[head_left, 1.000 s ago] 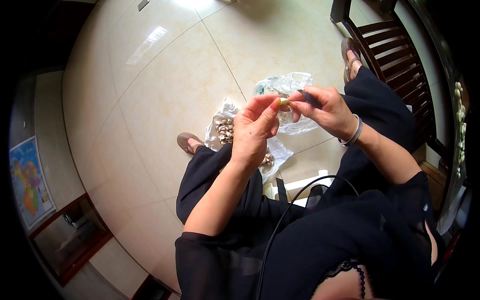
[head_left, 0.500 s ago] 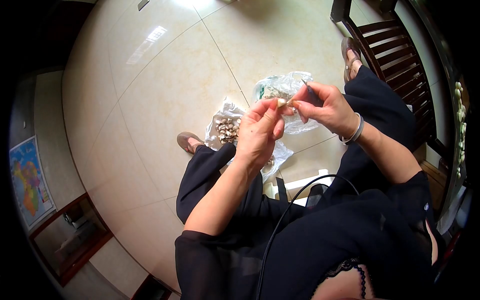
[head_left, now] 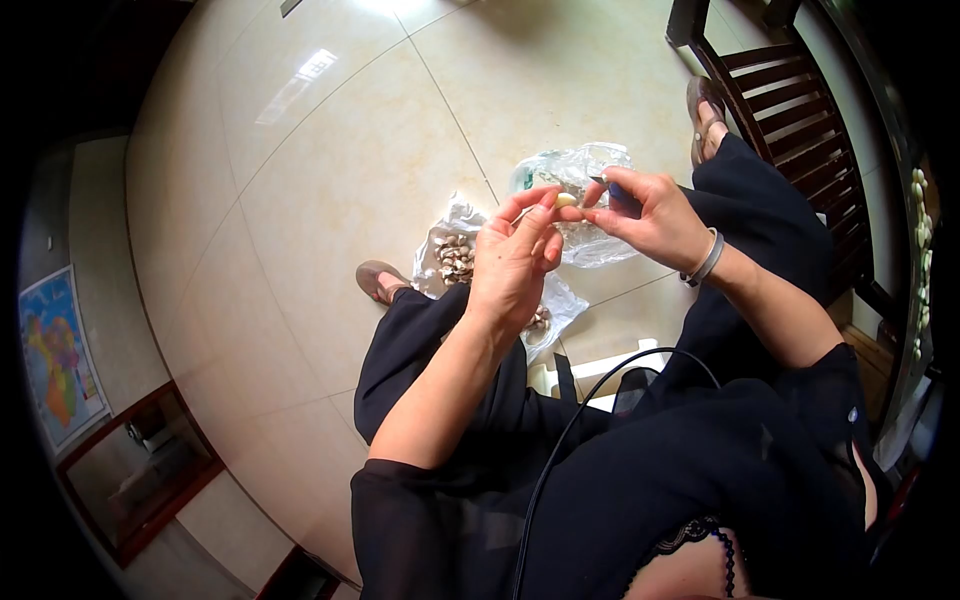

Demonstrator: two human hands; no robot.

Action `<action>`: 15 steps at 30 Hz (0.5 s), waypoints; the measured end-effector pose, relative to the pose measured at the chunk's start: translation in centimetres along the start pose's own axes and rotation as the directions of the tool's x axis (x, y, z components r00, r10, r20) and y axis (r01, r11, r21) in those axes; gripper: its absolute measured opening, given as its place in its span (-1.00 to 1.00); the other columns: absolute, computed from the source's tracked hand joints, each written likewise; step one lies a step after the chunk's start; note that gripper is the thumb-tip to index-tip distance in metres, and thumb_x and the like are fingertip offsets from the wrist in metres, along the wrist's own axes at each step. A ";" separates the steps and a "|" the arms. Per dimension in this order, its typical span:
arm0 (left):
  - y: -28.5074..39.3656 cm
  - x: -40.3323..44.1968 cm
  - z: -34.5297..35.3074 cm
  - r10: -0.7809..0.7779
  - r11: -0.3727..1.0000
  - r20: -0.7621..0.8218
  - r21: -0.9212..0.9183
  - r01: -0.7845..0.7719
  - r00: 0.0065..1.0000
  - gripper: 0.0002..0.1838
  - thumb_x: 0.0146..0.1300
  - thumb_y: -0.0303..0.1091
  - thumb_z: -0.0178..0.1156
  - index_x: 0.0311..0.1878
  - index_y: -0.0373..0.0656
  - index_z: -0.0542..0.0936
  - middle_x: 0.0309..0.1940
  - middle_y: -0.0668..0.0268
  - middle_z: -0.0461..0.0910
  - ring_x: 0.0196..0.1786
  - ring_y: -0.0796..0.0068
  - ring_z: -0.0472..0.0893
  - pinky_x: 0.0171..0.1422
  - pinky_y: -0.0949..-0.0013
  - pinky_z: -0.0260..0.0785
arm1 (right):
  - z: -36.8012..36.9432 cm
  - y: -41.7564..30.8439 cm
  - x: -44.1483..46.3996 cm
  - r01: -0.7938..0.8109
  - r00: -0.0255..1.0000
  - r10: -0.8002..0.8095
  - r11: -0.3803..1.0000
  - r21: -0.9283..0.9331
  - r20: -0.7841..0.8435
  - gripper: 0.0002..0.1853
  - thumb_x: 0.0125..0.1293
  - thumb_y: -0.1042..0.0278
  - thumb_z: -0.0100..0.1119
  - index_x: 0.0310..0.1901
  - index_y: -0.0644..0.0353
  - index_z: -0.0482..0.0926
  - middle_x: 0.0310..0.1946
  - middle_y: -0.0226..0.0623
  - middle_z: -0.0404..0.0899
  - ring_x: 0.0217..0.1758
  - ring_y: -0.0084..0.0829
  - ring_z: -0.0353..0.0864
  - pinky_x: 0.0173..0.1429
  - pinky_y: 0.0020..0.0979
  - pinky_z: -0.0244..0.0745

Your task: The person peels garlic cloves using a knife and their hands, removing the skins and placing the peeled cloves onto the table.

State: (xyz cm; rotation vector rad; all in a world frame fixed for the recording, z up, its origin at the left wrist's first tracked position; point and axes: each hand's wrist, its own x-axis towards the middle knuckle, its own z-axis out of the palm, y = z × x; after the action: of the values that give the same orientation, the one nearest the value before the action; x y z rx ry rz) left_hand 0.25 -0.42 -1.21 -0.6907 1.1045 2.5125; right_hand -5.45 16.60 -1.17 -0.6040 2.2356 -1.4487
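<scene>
My left hand [head_left: 516,255] pinches a pale peeled garlic clove [head_left: 566,200] between thumb and fingers. Close by on the right, my right hand [head_left: 650,213] is wrapped round a small dark knife [head_left: 626,200], its fingertips near the clove. Beneath the hands, a clear plastic bag [head_left: 590,160] with peelings lies on the floor. Left of my left hand, unpeeled garlic cloves [head_left: 455,260] rest on a white plastic bag [head_left: 458,214]. More cloves [head_left: 540,319] lie below, partly hidden by my left hand.
A dark slatted wooden chair [head_left: 790,110] stands at the upper right. Peeled cloves [head_left: 920,260] line a dark surface at the right edge. A white stool [head_left: 640,356] shows beneath me, and a black cable [head_left: 570,430] crosses my clothes. A map [head_left: 60,360] hangs on the left.
The clove in my left hand now shows as a smooth pale piece. My right hand has tilted, with the knife's tip turned back from the clove.
</scene>
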 end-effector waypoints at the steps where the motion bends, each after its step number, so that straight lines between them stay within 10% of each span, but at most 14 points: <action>1: 0.0 0.0 0.0 0.001 1.000 -0.001 -0.001 -0.001 1.000 -0.75 0.22 -0.39 0.07 -0.06 -0.28 0.41 -0.32 0.17 0.54 -0.60 0.70 0.33 -0.55 0.69 0.17 | 0.0 0.0 0.0 0.001 1.000 -0.001 1.000 0.000 0.001 -0.78 0.12 0.30 0.17 -0.39 0.32 0.49 -0.69 -0.30 0.42 -0.65 -0.58 0.37 -0.52 -0.54 0.29; 15: -1.1 -0.4 0.7 0.012 0.992 0.094 0.126 -0.024 0.996 -0.83 0.26 -0.37 0.01 -0.13 -0.22 0.41 -0.36 0.20 0.52 -0.59 0.70 0.32 -0.52 0.69 0.12 | 1.3 0.1 -0.1 0.236 0.954 -0.250 0.967 -0.102 -0.167 -0.81 0.21 0.41 0.02 -0.48 0.35 0.38 -0.63 -0.01 0.43 -0.58 -0.07 0.46 -0.56 -0.33 0.29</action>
State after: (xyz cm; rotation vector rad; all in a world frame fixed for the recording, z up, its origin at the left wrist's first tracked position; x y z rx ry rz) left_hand 0.91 0.74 -1.22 -0.5260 1.2295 2.4370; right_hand -4.66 15.74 -1.71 -0.8313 2.4379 -1.5918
